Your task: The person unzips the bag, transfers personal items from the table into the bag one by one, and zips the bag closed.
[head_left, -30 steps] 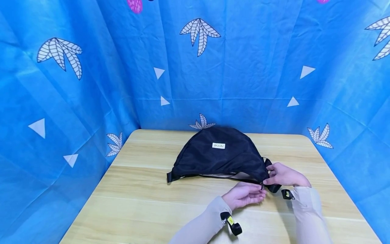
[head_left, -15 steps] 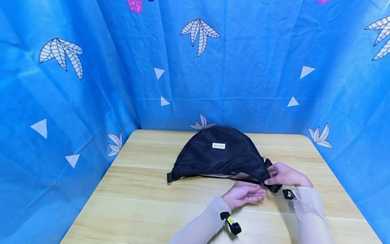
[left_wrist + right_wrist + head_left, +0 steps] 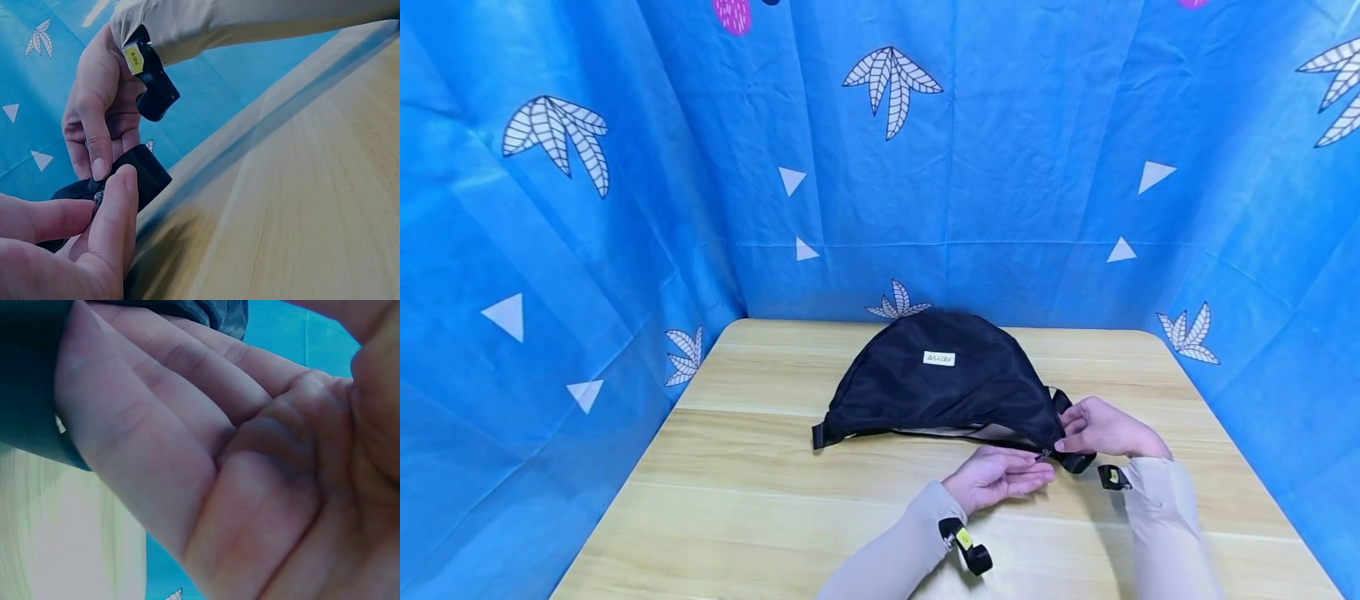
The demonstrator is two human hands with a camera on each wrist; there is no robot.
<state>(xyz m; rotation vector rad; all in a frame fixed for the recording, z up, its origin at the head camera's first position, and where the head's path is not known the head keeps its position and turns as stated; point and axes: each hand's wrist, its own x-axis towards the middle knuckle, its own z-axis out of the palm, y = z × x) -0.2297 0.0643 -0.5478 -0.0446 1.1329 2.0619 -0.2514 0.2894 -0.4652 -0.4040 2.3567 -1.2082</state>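
Observation:
A black half-moon bag (image 3: 940, 379) with a small white label lies on the table. Its zipped edge faces me, and a gap shows pale lining (image 3: 996, 432). At the bag's right corner my left hand (image 3: 996, 478), palm turned up, pinches the zipper pull (image 3: 98, 199) between thumb and forefinger. My right hand (image 3: 1105, 428) grips that same corner beside the black strap (image 3: 1077, 462), thumb close to the zipper end. In the right wrist view, the right hand's fingers (image 3: 137, 419) reach behind the dark fabric, which hides the tips.
The light wooden table (image 3: 737, 500) has rounded far corners. Blue printed cloth (image 3: 1022, 167) hangs behind it and along both sides, right at its edges. A short strap end (image 3: 824, 435) sticks out at the bag's left corner. Black bands sit on both wrists.
The zipper pull has tipped over toward the left in my left hand's pinch. My right hand has shifted very slightly right; the bag stays almost in place.

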